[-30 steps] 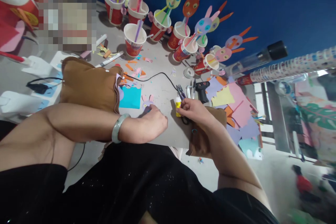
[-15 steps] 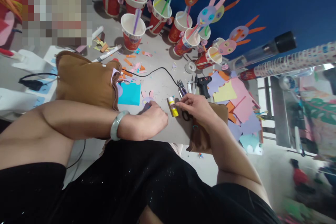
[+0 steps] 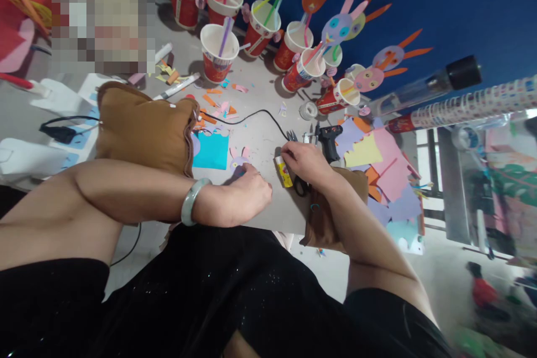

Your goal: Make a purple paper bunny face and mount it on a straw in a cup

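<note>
rabbit face (image 3: 237, 162): cut from lilac paper, with pink ears, laid on the table (image 3: 260, 134) at 11 o'clock from the left hand (image 3: 248, 194); its lower part is covered by fingers.
left hand: fingers are bent over the rabbit face; whether anything is pinched beneath them cannot be told.
right hand (image 3: 308, 162): palm is turned down and fingers are bunched narrow above the scissors (image 3: 301, 185); contact with them cannot be told.
scissors: dark handles are seen at 7 o'clock from the right hand, blades at 11.
glue stick (image 3: 284, 172): lying at 8 o'clock from the right hand, near the thumb, apparently not gripped.
step in hand: the paper seems to be steadied while a tool is sought or set down.
next move: a firm grasp on one tool seems called for, with the paper pressed flat.
red cups (image 3: 293, 78): ranged from 11 to 2 o'clock beyond the rabbit face, most with paper faces on straws.
</note>
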Tool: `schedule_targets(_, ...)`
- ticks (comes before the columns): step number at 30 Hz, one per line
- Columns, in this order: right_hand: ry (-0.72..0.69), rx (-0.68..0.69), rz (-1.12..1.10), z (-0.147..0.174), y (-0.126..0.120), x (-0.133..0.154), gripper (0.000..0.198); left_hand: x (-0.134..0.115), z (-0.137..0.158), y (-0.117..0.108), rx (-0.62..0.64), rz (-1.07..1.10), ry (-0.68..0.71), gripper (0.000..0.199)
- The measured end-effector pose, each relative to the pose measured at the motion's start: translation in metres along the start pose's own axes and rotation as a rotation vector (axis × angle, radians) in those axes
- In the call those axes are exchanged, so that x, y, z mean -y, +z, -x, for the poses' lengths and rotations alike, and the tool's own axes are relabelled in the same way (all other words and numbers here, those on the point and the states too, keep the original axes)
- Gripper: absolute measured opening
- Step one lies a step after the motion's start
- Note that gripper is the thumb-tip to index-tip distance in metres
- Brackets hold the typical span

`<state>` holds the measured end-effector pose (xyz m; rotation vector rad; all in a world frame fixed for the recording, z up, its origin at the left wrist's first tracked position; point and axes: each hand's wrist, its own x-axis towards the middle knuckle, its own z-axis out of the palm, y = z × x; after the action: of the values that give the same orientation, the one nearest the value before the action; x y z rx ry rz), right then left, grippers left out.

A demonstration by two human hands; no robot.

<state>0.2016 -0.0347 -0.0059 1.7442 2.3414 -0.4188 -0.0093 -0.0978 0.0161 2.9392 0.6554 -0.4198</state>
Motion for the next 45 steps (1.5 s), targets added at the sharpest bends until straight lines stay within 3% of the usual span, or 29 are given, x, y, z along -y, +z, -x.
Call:
schedule_targets(3, 0.000, -0.017, -0.028, -0.011, -0.005, 0.002, 0.017, 0.000, -0.001, -0.003, 0.011, 0.028, -0.020, 0.027)
schedule_targets(5, -0.022, -0.084, -0.160, -0.021, -0.008, 0.008, 0.014, 0.000, 0.000, -0.006, -0.001, 0.039, -0.028, 0.026)
schedule_targets(9, -0.149, -0.179, -0.446, -0.050, -0.009, 0.027, 0.014, 0.003, 0.001, -0.015, 0.040, 0.061, -0.027, 0.028)
schedule_targets(12, -0.233, -0.210, -0.483, -0.074, -0.008, 0.039, 0.014, 0.005, 0.002, -0.022, 0.069, 0.051, -0.013, 0.031)
schedule_targets(17, -0.325, -0.192, -0.293, -0.093, -0.009, 0.048, 0.024, 0.003, -0.001, -0.015, 0.046, 0.019, -0.012, 0.029)
schedule_targets(22, -0.351, -0.074, 0.170, -0.070, -0.013, 0.057, 0.045, 0.000, -0.004, -0.002, -0.004, 0.023, -0.032, 0.029)
schedule_targets(26, -0.374, -0.051, 0.357, -0.051, -0.014, 0.054, 0.053, 0.002, 0.000, -0.002, -0.049, 0.048, -0.014, 0.033)
schedule_targets(34, -0.343, -0.120, 0.353, -0.054, -0.016, 0.044, 0.056, -0.001, -0.003, 0.003, -0.102, 0.086, -0.064, 0.031)
schedule_targets(39, -0.292, -0.069, 0.351, -0.063, -0.015, 0.048, 0.060, 0.001, -0.003, 0.004, -0.077, 0.106, -0.033, 0.037)
schedule_targets(45, -0.292, -0.037, 0.292, -0.048, -0.016, 0.030, 0.058, 0.001, -0.001, 0.003, -0.080, 0.053, -0.035, 0.035)
